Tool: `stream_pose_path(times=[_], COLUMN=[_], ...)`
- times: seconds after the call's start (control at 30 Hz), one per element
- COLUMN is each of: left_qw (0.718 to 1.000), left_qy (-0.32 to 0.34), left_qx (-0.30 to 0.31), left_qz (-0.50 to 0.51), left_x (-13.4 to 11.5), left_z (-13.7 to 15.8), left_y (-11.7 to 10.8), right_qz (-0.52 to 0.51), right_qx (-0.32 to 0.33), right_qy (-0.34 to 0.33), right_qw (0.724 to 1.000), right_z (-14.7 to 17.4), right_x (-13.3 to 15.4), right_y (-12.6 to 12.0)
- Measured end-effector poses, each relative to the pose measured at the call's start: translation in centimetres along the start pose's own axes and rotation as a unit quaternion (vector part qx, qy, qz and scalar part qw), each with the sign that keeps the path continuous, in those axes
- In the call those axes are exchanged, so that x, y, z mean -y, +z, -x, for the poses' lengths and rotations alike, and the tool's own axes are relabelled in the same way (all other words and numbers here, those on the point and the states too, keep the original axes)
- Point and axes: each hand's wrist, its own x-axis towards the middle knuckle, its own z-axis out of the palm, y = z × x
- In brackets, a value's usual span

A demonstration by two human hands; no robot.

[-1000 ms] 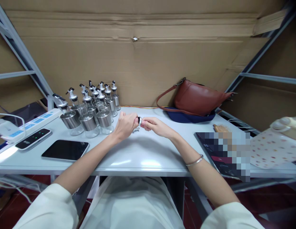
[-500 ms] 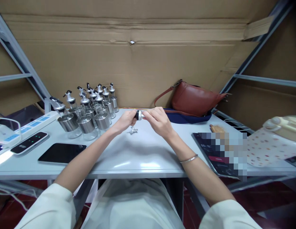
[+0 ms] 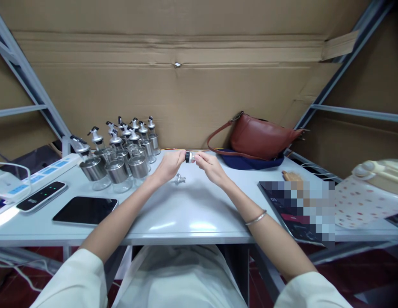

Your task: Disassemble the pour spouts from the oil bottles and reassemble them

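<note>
My left hand (image 3: 171, 166) is closed on the black end of a small pour spout (image 3: 188, 157), held above the middle of the table (image 3: 186, 205). From the other side, the fingertips of my right hand (image 3: 211, 167) pinch its pale end. Part of the spout is hidden by the fingers. Just below my hands, a loose silver spout piece (image 3: 179, 179) lies on the tabletop. At the left stand several glass oil bottles (image 3: 138, 164) with steel bands. Most carry silver and black spouts; some at the front have open necks.
A dark tablet (image 3: 85, 210), a black device with green lights (image 3: 42, 196) and a power strip (image 3: 41, 175) lie left. A brown bag (image 3: 263, 136) rests on dark blue cloth (image 3: 250, 161) at the back. Right are a partly pixelated phone-like screen (image 3: 282, 205) and a spotted container (image 3: 365, 201).
My right hand has turned slightly and its fingers have shifted along the spout's pale end. The loose piece below shows more fully. The whole view sits slightly lower in the frame.
</note>
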Motion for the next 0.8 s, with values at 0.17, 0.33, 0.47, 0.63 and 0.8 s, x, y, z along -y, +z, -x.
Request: stream_pose_path(times=[0.17, 0.33, 0.47, 0.63, 0.8], left_qw=[0.988, 0.984, 0.972, 0.968, 0.968], left_qy=[0.082, 0.034, -0.036, -0.057, -0.062], left_qx=[-0.026, -0.051, 0.047, 0.069, 0.08], left_qz=[-0.132, -0.166, -0.226, -0.233, -0.229], left_x=[1.2, 3.7, 5.2, 6.0, 6.3], left_z=[0.2, 0.7, 1.4, 1.5, 1.3], left_y=[-0.1, -0.2, 0.8, 2.8, 3.8], right_qz=[-0.133, -0.042, 0.077, 0.168, 0.185], right_qx=[0.119, 0.206, 0.326, 0.334, 0.292], right_qy=[0.152, 0.135, 0.089, 0.085, 0.092], right_qw=[0.972, 0.968, 0.938, 0.924, 0.934], right_z=[-0.1, 0.4, 0.8, 1.1, 1.2], right_x=[-0.4, -0.6, -1.2, -1.8, -1.7], right_y=[-0.5, -1.6, -1.8, -1.0, -0.4])
